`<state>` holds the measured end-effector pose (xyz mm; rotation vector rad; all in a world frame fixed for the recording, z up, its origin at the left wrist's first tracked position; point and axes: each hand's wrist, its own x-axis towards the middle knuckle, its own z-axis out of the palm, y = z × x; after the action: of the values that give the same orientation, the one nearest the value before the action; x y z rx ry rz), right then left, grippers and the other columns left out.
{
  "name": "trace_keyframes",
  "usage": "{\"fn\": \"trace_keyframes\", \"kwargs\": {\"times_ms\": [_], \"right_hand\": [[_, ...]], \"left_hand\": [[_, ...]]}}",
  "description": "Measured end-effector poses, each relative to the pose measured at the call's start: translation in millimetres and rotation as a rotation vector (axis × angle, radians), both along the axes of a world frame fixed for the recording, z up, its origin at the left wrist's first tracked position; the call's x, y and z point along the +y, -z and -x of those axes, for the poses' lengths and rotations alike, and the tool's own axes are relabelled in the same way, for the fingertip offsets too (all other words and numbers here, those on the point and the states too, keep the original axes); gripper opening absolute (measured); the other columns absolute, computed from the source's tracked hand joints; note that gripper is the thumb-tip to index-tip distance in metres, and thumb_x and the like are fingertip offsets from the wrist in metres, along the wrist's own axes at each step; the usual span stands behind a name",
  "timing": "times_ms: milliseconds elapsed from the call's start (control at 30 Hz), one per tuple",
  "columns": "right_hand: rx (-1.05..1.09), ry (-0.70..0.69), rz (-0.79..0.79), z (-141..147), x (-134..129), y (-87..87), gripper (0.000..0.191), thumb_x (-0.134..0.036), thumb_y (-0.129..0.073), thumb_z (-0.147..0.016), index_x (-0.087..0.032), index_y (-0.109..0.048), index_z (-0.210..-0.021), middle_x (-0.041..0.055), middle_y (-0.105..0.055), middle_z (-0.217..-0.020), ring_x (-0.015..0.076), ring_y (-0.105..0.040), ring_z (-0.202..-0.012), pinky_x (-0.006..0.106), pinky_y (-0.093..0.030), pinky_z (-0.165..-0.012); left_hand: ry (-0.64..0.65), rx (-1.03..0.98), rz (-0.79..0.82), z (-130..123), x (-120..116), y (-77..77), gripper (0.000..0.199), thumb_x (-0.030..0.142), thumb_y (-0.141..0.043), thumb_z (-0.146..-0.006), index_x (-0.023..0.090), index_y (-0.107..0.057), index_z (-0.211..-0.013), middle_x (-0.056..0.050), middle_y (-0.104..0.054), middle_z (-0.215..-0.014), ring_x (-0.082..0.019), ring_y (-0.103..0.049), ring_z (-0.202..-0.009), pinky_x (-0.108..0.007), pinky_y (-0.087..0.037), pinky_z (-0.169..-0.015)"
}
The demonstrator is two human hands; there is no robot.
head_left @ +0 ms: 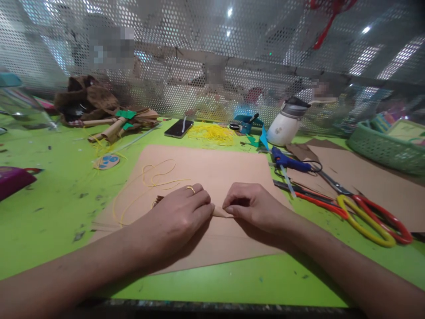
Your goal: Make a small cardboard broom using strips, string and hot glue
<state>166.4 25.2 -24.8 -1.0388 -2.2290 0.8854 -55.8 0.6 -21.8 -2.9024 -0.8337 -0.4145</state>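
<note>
A narrow roll of brown paper [219,212] lies between my hands, above flat brown paper sheets [212,168]. My left hand [182,210], with a ring on one finger, is closed around the roll's left part and hides most of it. The brown, fringed-looking end [158,200] sticks out past its far side. My right hand [254,206] pinches the roll's pointed right end between thumb and fingers. Yellow string [152,177] curls loosely over the sheets beyond my left hand.
Scissors with red and yellow handles [365,217] and a blue glue gun [288,161] lie to the right. Farther back are a white jug [287,124], a phone [179,128], a yellow string heap [212,133], paper rolls [116,128] and a green basket [387,146].
</note>
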Motion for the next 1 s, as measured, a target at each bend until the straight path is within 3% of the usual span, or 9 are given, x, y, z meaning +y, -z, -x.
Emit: {"fn": "trace_keyframes", "kwargs": {"times_ms": [167,367,500,733,1000], "right_hand": [[-0.025,-0.120,-0.228,-10.4,-4.3,-0.5,0.006,-0.015,-0.068,-0.081,-0.017,-0.070,-0.087,0.0061,-0.066,-0.081,0.0199,-0.056,-0.084,0.034,-0.046,-0.075],[-0.181,-0.130,-0.272,-15.6,-11.9,-6.3,0.010,-0.016,-0.063,-0.087,-0.016,-0.069,-0.095,0.0071,-0.060,-0.092,0.0180,-0.054,-0.088,0.031,-0.045,-0.075],[-0.232,-0.133,-0.312,-14.1,-16.0,-6.0,0.015,-0.019,-0.056,-0.093,-0.016,-0.070,-0.098,0.0073,-0.059,-0.089,0.0191,-0.051,-0.087,0.032,-0.043,-0.073],[-0.199,-0.099,-0.300,-12.9,-13.6,-3.6,0.019,-0.020,-0.054,-0.095,-0.016,-0.072,-0.097,0.0078,-0.058,-0.089,0.0205,-0.049,-0.091,0.033,-0.042,-0.075],[-0.164,-0.109,-0.208,-12.9,-1.6,-3.5,0.016,-0.017,-0.058,-0.092,-0.015,-0.074,-0.092,0.0066,-0.064,-0.079,0.0178,-0.055,-0.081,0.030,-0.044,-0.071]], "left_hand": [[0.037,0.017,-0.023,0.4,4.1,0.1,0.022,0.009,-0.042,-0.092,0.013,-0.063,-0.086,-0.008,-0.055,-0.081,-0.021,-0.046,-0.076,-0.037,-0.041,-0.068],[0.051,-0.051,0.030,-1.5,8.5,-0.9,0.025,0.013,-0.042,-0.095,0.013,-0.066,-0.089,-0.007,-0.060,-0.081,-0.020,-0.050,-0.080,-0.034,-0.043,-0.074],[-0.021,-0.185,0.094,-2.0,9.1,-1.3,0.024,0.016,-0.046,-0.095,0.014,-0.068,-0.087,-0.007,-0.060,-0.086,-0.018,-0.052,-0.084,-0.031,-0.043,-0.073],[-0.122,-0.200,0.261,-2.7,12.0,-5.4,0.022,0.020,-0.048,-0.095,0.019,-0.069,-0.090,-0.002,-0.055,-0.087,-0.014,-0.050,-0.079,-0.028,-0.040,-0.072],[-0.168,-0.165,0.389,-0.8,22.1,-9.2,0.025,0.026,-0.047,-0.096,0.024,-0.071,-0.088,-0.001,-0.056,-0.081,-0.013,-0.052,-0.074,-0.027,-0.038,-0.067]]}}
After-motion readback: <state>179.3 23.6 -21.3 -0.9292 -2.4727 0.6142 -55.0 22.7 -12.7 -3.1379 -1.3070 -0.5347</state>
